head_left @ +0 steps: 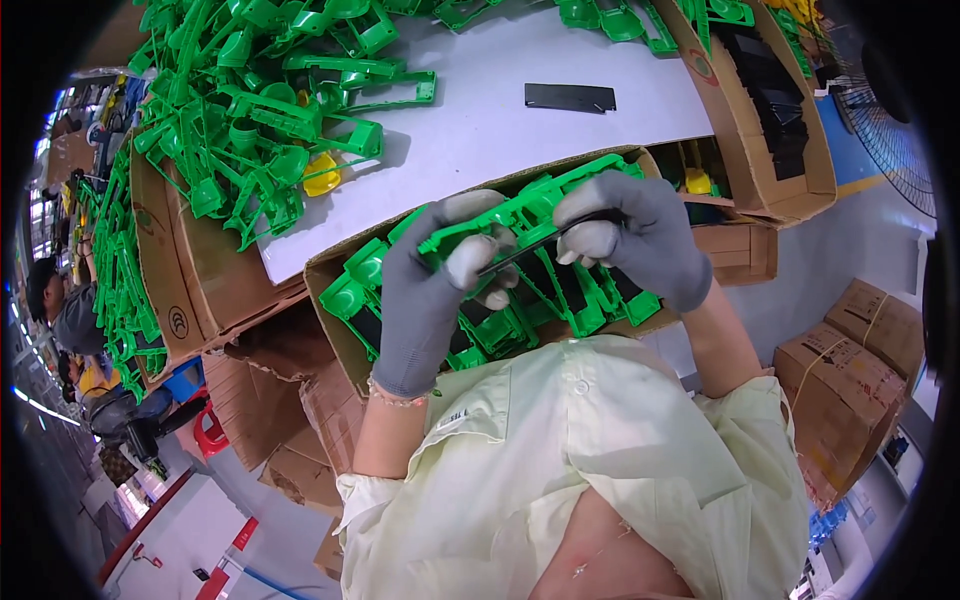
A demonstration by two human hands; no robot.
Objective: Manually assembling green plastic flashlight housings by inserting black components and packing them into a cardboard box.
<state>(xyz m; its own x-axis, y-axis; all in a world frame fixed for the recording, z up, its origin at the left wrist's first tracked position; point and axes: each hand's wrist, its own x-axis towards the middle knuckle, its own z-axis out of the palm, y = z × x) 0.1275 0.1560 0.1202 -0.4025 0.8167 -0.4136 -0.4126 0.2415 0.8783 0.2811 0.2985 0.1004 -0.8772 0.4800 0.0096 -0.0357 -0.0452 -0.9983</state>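
My left hand (420, 290), in a grey glove with pale fingertips, is closed on the left end of a long green plastic frame (475, 232). Opposite it, my gloved right hand (645, 235) pinches the right end of a thin black strip (535, 246) that lies along the frame's near side. The left fingers also touch this strip's other end. Both pieces are held above an open cardboard box (332, 262). Inside the box are several green frames (590, 310), some with black panels in them. My fingers hide parts of the frame and whether the strip is seated in it.
Loose green parts (270, 100) and a yellow piece (322, 176) are heaped on the white tabletop (460, 130). A black panel (570, 97) lies to their right. A box of black panels (770, 110), a fan (885, 130) and cartons (845, 365) stand right. Another person (75, 315) is far left.
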